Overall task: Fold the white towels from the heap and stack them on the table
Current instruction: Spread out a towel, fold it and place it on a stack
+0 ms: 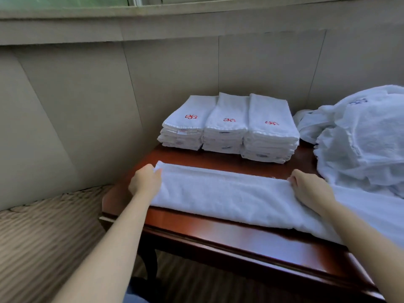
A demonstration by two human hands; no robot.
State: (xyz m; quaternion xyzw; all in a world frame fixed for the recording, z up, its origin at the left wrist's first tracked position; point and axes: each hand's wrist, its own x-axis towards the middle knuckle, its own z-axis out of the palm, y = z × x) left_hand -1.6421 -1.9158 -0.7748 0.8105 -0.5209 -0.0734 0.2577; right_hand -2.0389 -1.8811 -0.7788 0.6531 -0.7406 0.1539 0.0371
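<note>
**Towel mid-fold on bench; lengthwise fold made, cross-folds outstanding**

The towel in work (220, 193) lies as a long band across the near part of the bench (218, 228), its far edge doubled over. Judged step: lengthwise fold complete or being squared. The next move appears to call for bringing one end across to the other, edges kept aligned.

The left hand (145, 182) pinches the band's left far corner with curled fingers. The right hand (310, 189) grips the far edge toward the right, fingers curled over the cloth.

Behind stand three stacks of folded towels (227, 127) with red emblems. The unfolded heap (363, 138) sits at the right, touching the band's right end.
</note>
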